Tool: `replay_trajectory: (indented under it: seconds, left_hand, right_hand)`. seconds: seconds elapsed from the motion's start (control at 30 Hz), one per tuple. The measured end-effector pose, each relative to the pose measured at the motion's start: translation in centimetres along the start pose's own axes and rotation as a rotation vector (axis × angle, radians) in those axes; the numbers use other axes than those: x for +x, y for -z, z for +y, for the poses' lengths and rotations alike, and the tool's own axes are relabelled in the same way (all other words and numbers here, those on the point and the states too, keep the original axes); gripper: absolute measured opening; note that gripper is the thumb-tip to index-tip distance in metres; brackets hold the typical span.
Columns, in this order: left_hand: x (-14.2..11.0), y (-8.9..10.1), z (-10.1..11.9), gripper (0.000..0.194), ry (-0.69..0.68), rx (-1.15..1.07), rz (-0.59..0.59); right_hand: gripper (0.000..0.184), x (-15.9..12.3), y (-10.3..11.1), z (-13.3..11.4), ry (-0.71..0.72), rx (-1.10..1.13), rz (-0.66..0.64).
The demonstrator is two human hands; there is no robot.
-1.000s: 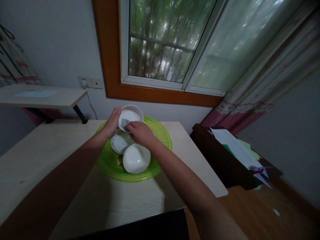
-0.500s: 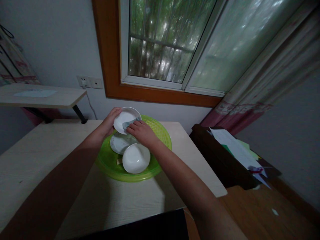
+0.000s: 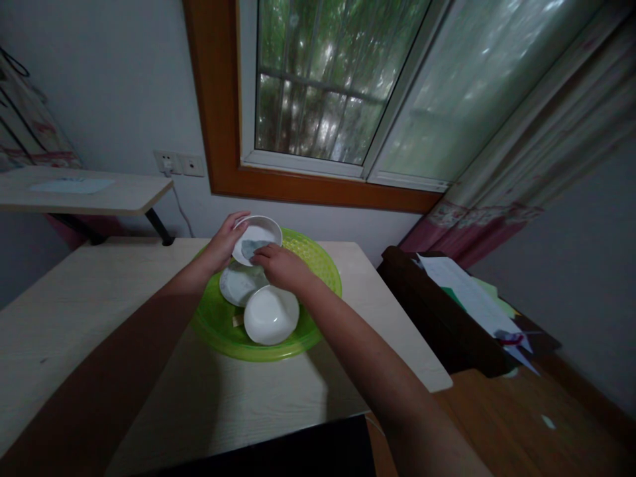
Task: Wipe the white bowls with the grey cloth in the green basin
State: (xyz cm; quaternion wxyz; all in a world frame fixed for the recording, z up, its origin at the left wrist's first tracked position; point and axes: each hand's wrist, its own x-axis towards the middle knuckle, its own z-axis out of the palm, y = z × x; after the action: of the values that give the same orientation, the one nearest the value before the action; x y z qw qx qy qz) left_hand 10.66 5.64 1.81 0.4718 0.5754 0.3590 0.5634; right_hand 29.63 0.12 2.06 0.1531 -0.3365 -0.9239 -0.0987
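My left hand (image 3: 227, 240) grips a white bowl (image 3: 261, 228) by its left rim, tilted with the inside facing me. Inside that bowl, my right hand (image 3: 279, 265) presses a grey-blue cloth (image 3: 252, 248) with its fingers closed on it. Both hands are above a green plastic basket (image 3: 268, 354). In the basket lie a white plate (image 3: 237, 286) with a faint pattern and a second white bowl (image 3: 271, 317). A small pale wooden piece (image 3: 238, 320) shows beside that bowl, mostly hidden.
The basket stands on a light wooden table (image 3: 397, 318). A raised shelf (image 3: 99, 195) stands at the left, below a wall socket (image 3: 179, 163). Beyond the right edge, papers (image 3: 467, 291) lie on a dark brown piece of furniture (image 3: 437, 318). Something black (image 3: 298, 450) is at the near edge.
The held bowl has shifted slightly right and turned a little. My right hand has slid the cloth lower inside it, and my left fingers have shifted on the rim.
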Motion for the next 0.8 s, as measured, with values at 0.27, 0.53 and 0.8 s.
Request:
replay_trajectory:
  seconds: [0.27,0.53,0.8]
  left_hand:
    - [0.3,0.0,-0.4,0.042,-0.071,0.077,0.074]
    - [1.0,1.0,-0.9,0.042,-0.080,0.024,0.185]
    - [1.2,2.1,-1.7,0.041,-0.049,0.097,0.263]
  right_hand:
    - [0.051,0.2,-0.4,0.3,0.092,0.200,0.019]
    - [0.030,-0.2,1.4,0.9,-0.175,0.055,0.080]
    - [0.029,-0.9,0.6,3.6,-0.585,0.195,0.314]
